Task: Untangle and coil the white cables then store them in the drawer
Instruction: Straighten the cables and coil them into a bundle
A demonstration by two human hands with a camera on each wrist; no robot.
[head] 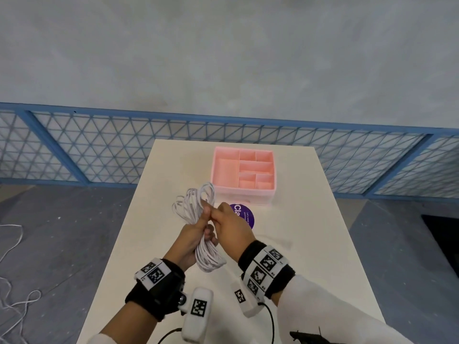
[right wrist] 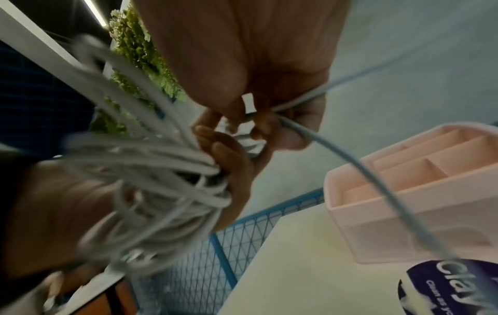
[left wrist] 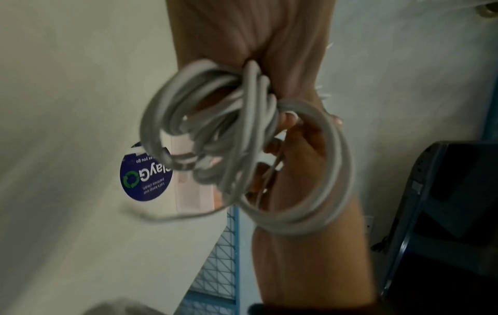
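Note:
A bundle of white cable (head: 196, 214) is coiled in several loops and held above the table. My left hand (head: 192, 238) grips the bundle around its middle. Loops stick out above and below the fist (left wrist: 237, 136). My right hand (head: 229, 225) is pressed against the left one and pinches a loose strand of the cable (right wrist: 339, 157) next to a white plug (right wrist: 248, 103). Beyond the hands stands the pink organizer (head: 244, 173), with open compartments on top and a drawer front (right wrist: 420, 236) below; the drawer looks closed.
A round purple sticker (head: 244, 214) lies on the white table (head: 310, 232) in front of the organizer. More white cord (head: 15, 276) trails on the grey floor at left. A blue mesh fence (head: 99, 150) runs behind the table.

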